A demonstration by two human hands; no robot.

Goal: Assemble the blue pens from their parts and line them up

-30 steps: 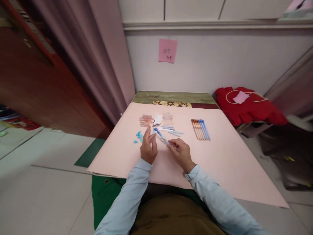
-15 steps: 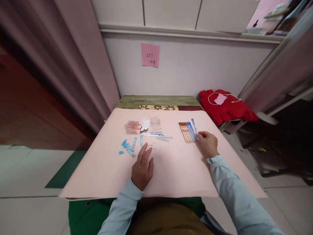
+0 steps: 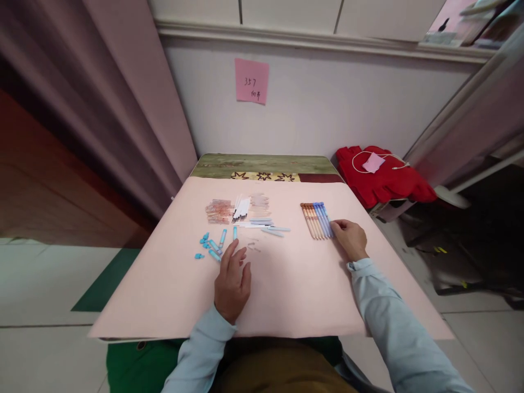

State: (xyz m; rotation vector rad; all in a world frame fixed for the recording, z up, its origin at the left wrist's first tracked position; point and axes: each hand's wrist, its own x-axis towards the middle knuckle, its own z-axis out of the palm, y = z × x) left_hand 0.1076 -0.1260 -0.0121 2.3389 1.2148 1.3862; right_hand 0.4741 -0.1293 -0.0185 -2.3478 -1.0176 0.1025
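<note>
The right hand (image 3: 349, 238) rests on the bench (image 3: 286, 284), its fingers loosely curled, touching the near end of a row of pens (image 3: 317, 219). It grips nothing. The left hand (image 3: 232, 278) lies flat with the fingers spread a little, and it holds nothing either.

The row of pens sits at about 2 o'clock from the middle of the bench. The pens lie side by side, close together and neat. The ones on the left are orange-brown and the ones on the right are blue. They all point away from the person.

Just past the left fingertips, at 11 o'clock from that hand, lie small blue pen parts (image 3: 213, 246), some short tubes and some tiny caps. Farther back, at 12 o'clock, there are little heaps: orange parts (image 3: 219, 210), thin white refills with dark tips (image 3: 241, 208) and pale clear pieces (image 3: 262, 206).

Half a second ago one blue pen stuck out at a slant past the far end of the row. Now it lies straight in line with the others. A second ago both hands were together in the middle holding a blue pen; now they are well apart.

A pink note (image 3: 251, 81) hangs on the wall. A red cloth (image 3: 385, 177) sits at 3 o'clock, off the bench.
</note>
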